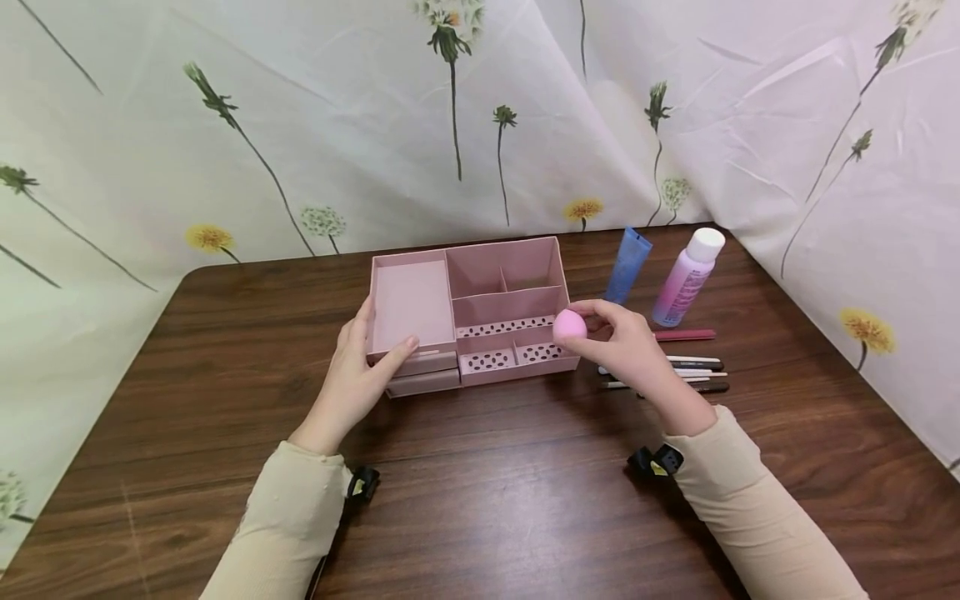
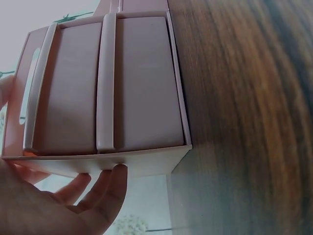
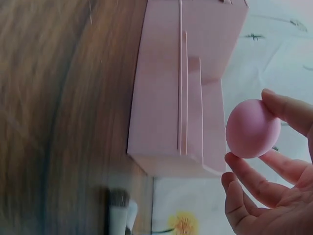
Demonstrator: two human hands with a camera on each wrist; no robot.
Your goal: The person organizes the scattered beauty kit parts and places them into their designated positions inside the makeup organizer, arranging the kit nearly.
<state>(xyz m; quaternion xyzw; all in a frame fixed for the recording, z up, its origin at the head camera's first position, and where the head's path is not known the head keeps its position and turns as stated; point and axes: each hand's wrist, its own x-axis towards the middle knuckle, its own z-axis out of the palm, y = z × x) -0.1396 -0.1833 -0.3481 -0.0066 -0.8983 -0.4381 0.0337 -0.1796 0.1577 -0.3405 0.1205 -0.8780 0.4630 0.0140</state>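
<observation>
A pink makeup organizer [image 1: 411,302] with two drawers [image 2: 146,83] and several open compartments stands on the table. My left hand [image 1: 348,379] grips its left end, fingers along the side wall and thumb over the top front edge. Between the thumb and fingertips of my right hand [image 1: 628,343] is a pink makeup sponge [image 1: 571,326], pinched at the organizer's right end. The right wrist view shows the rounded sponge [image 3: 253,128] held up beside the compartment walls. The front compartments, with their spotted floors [image 1: 491,360], hold nothing visible.
Behind my right hand a blue tube [image 1: 628,265] and a pink-and-blue bottle [image 1: 684,283] with a white cap stand upright. A dark pink stick [image 1: 686,335] and several makeup brushes [image 1: 701,387] lie right of the organizer. A flower-printed cloth [image 1: 360,125] hangs behind the table.
</observation>
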